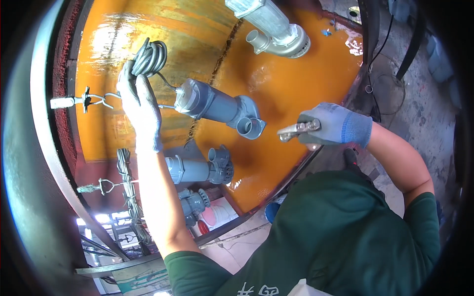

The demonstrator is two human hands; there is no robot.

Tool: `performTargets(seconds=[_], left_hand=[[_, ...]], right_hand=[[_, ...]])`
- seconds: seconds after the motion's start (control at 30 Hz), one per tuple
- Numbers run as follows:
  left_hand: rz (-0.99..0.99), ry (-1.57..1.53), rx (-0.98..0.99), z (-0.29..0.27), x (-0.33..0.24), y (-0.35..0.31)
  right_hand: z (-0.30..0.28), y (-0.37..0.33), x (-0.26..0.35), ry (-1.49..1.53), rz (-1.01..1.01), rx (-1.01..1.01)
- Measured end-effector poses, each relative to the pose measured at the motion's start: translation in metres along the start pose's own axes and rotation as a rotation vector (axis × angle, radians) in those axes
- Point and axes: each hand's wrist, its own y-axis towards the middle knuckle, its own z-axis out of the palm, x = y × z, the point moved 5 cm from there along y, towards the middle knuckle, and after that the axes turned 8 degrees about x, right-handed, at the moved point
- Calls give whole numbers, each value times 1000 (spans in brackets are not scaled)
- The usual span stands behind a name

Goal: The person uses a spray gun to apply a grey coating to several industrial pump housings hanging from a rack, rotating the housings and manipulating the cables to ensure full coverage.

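Closest to me is my own dark green short-sleeved shirt, filling the lower right. From it my right hand, in a blue-and-grey knit glove, reaches out with its fingers curled tight around the handles of a pair of shiny metal pliers, whose jaws point left over the wet orange liquid in the big round tank.

My left hand, in a dark grey glove, is raised higher and further out. Its fingers are closed around the coiled grey cable of a grey cylindrical submersible pump, which hangs just right of that hand above the orange surface, its round outlet facing down and right. A thin wire hook with a small white tag sits just left of my left hand, by the tank's dark rim.

Below that pump hang two more grey pumps, one under the first and a smaller one lower yet, beside another bundled cable.

Farthest off, at the top, a pale silver pump with a clear-wrapped body lies over the orange liquid.
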Motion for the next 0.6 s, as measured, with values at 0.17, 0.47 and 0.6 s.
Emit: performTargets(seconds=[0.17, 0.47, 0.6], left_hand=[[-84, -148, -24, -7, -10, -15], [-278, -683, -299, -24, -6, -48], [-247, -504, -327, -39, -34, -70]], right_hand=[[-16, 16, -27, 206, 160, -342], [-27, 1, 23, 317, 89, -42], [-67, -15, 32, 238, -22, -576]])
